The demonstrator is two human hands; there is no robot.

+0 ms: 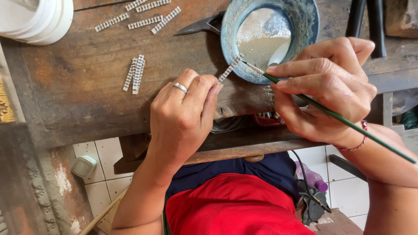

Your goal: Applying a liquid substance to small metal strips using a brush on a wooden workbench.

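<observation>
Head view: left hand [185, 115] was closed in a pinch on one end of a small silver strip [230, 68], a ring on one finger, knuckles up. Strip stuck out diagonally from the fingertips toward the bowl [226, 30], its far end over the near rim. Right hand [324, 89] was closed in a pen grip around a thin green brush [339, 117]; handle ran back down-right across the wrist, a red bracelet [359, 139] there. Brush tip met the strip's upper end right at the bowl rim. Bowl was blue, worn, with a pale greyish liquid inside and a white spoon-like piece leaning at the right. Dark metal pliers [198, 27] lay just left of the bowl, touching or nearly so, can't tell. Everything sat on a scarred wooden bench [78, 87]. Two or three more strips lay stacked together left of the left hand [135, 74], well apart from it; five more lay loose at the top edge [143, 15]. White stacked cups [39, 19] sat at top left. Below the bench: red shirt [230, 204], tiled floor.
</observation>
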